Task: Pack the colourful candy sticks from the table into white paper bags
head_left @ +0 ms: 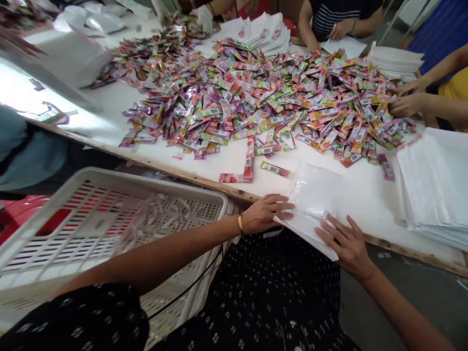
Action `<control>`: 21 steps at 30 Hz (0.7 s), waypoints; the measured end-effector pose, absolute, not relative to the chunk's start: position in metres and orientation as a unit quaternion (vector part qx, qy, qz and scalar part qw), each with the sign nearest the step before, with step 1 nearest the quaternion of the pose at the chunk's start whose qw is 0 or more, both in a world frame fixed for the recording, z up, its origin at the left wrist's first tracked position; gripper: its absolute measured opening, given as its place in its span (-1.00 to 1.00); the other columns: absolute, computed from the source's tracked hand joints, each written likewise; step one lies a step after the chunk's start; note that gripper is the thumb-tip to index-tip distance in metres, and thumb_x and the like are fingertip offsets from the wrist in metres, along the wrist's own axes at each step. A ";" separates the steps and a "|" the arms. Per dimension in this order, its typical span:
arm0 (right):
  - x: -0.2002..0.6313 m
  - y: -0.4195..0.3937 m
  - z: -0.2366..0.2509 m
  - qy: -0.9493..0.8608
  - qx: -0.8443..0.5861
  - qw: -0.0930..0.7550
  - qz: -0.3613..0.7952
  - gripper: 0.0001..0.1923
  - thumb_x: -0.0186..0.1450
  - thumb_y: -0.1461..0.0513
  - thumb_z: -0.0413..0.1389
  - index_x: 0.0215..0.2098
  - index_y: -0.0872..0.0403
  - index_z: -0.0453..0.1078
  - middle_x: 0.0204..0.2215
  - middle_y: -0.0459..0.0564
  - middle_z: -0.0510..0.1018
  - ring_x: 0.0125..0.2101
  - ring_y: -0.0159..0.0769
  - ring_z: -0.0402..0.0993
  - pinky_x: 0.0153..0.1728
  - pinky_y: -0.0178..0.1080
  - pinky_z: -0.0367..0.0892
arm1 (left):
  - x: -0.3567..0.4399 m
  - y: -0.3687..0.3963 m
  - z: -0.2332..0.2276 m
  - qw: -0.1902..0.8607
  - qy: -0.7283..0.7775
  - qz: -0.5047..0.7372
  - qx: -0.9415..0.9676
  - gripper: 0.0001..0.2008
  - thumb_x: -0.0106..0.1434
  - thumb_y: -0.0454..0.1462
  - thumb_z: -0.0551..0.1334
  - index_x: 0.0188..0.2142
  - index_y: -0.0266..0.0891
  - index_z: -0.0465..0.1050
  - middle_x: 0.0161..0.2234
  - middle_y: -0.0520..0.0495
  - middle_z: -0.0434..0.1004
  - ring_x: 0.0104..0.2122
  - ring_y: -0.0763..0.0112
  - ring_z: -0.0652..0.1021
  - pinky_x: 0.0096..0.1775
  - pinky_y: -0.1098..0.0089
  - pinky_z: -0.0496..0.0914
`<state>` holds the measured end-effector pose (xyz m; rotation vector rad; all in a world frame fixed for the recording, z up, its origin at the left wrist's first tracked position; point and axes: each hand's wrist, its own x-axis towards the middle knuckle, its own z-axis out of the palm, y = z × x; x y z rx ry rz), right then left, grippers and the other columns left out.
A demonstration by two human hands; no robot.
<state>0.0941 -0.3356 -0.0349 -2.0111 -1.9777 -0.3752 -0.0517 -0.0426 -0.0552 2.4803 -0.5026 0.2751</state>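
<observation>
A white plastic bag (317, 187) with a shiny, clear-looking front lies at the table's near edge, its lower end sticking out past the wood. My left hand (268, 213), with a gold-coloured band at the wrist, has its fingers stretched out over the bag's left edge. On the lower right part of the bag rest the spread fingers of my right hand (345, 243); its thumb is hidden. Just beyond the bag lie single loose sachets, among them a green and pink sachet (275, 169) and a red sachet (236, 178).
A large heap of colourful sachets (234, 97) covers the table's middle. White bags (435, 180) are stacked at right. Below the left edge stands a white plastic crate (91, 214) holding clear strips. Other people's hands (409, 100) work at the far and right sides.
</observation>
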 end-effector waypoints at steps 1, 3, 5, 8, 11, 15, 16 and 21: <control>0.093 -0.334 -0.033 -0.678 -0.706 0.165 -0.121 -0.62 0.39 0.26 -0.03 0.16 0.02 0.30 0.05 0.00 0.49 0.21 -0.09 0.23 0.27 0.16 -0.11 | -0.050 -0.046 -0.051 0.311 -0.157 0.099 0.932 -0.68 0.38 -0.12 0.07 0.01 -0.08 0.47 0.09 -0.09 0.46 0.15 0.22 0.30 0.17 0.12 0.16; 0.091 -0.331 -0.032 -0.637 -0.731 0.215 -0.113 -0.69 0.38 0.25 0.00 0.08 0.02 0.34 -0.06 -0.04 0.56 0.12 -0.16 0.35 0.27 0.16 -0.14 | -0.047 -0.053 -0.042 0.344 -0.075 0.084 0.932 -0.70 0.38 -0.13 0.06 -0.06 -0.11 0.51 -0.01 -0.09 0.51 0.06 0.24 0.34 0.13 0.14 0.15; 0.086 -0.328 -0.035 -0.568 -0.768 0.267 -0.127 -0.80 0.36 0.29 0.04 -0.06 0.03 0.40 -0.18 -0.07 0.60 -0.01 -0.24 0.46 0.27 0.14 -0.10 | -0.043 -0.058 -0.035 0.365 0.004 0.068 0.928 -0.70 0.38 -0.14 0.06 -0.24 -0.21 0.54 -0.18 -0.10 0.54 -0.01 0.25 0.35 0.09 0.15 0.14; 0.078 -0.324 -0.045 -0.456 -0.822 0.309 -0.143 -0.90 0.35 0.24 0.08 -0.25 0.05 0.44 -0.31 -0.07 0.59 -0.18 -0.30 0.49 0.22 0.10 0.04 | -0.035 -0.066 -0.032 0.381 0.094 0.051 0.918 -0.62 0.34 -0.17 0.10 -0.59 -0.26 0.31 -0.47 -0.03 0.40 -0.12 0.28 0.37 0.01 0.19 0.16; 0.072 -0.322 -0.055 -0.382 -0.853 0.331 -0.131 -0.81 0.34 0.14 0.08 -0.27 0.07 0.47 -0.32 -0.03 0.56 -0.22 -0.28 0.47 0.20 0.11 0.07 | -0.029 -0.072 -0.030 0.386 0.161 0.048 0.907 -0.57 0.28 -0.20 0.16 -0.65 -0.25 0.07 -0.55 0.03 0.28 -0.22 0.34 0.38 -0.06 0.24 0.18; 0.071 -0.319 -0.053 -0.349 -0.871 0.331 -0.100 -0.70 0.34 0.06 0.05 -0.19 0.08 0.49 -0.33 0.00 0.55 -0.27 -0.27 0.45 0.22 0.13 0.02 | -0.025 -0.081 -0.027 0.353 0.202 0.033 0.913 -0.58 0.29 -0.22 0.14 -0.63 -0.22 -0.01 -0.58 0.04 0.25 -0.30 0.35 0.38 -0.10 0.26 0.20; 0.072 -0.318 -0.050 -0.338 -0.877 0.331 -0.082 -0.67 0.35 0.03 0.03 -0.15 0.07 0.49 -0.37 -0.03 0.54 -0.31 -0.28 0.44 0.22 0.13 0.01 | -0.024 -0.083 -0.026 0.341 0.209 0.027 0.916 -0.59 0.29 -0.22 0.13 -0.62 -0.22 0.00 -0.57 0.03 0.26 -0.30 0.35 0.39 -0.11 0.26 0.20; 0.071 -0.315 -0.045 -0.276 -0.903 0.329 0.002 -0.48 0.30 -0.02 0.04 0.08 0.13 0.34 -0.57 -0.16 0.45 -0.38 -0.24 0.44 0.23 0.17 -0.07 | -0.018 -0.085 -0.022 0.288 0.244 0.007 0.926 -0.80 0.23 -0.24 0.16 -0.49 -0.22 0.23 -0.36 -0.05 0.41 -0.27 0.30 0.44 -0.18 0.30 0.26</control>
